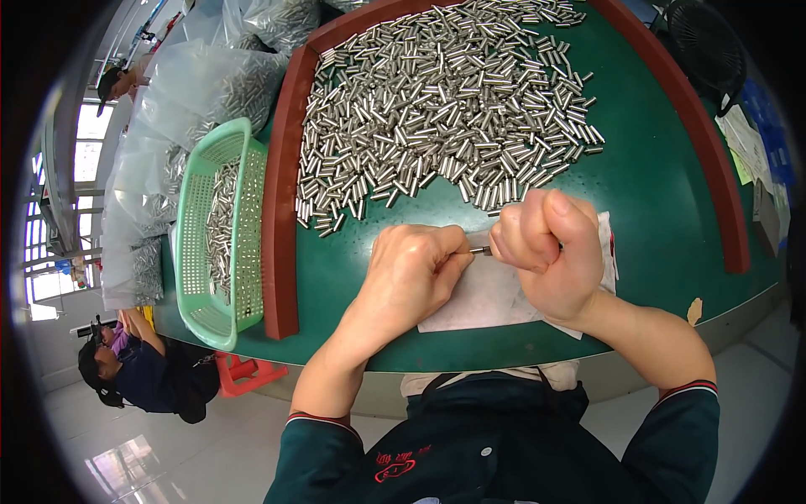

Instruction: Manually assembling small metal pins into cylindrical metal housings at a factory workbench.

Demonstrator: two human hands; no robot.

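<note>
Between my two hands a small metal pin (480, 250) shows, with a dark part near one end. My left hand (413, 273) is closed, its thumb and fingers pinching the pin's left end. My right hand (554, 252) is curled into a fist with the thumb on top, right against the pin's other end. What lies inside its fingers is mostly hidden; a small dark spot shows at the palm. Under both hands lies a whitish cloth (478, 294). Just beyond them spreads a big heap of short shiny metal pins (445, 109).
Dark red rails (284, 210) border the green table (655, 185). Left of them stands a light green plastic basket (197, 277) with more pins, beside clear bags (210, 84) of metal parts. A black fan (707, 46) is far right. Other people (138, 370) are at left, near a red stool (243, 374).
</note>
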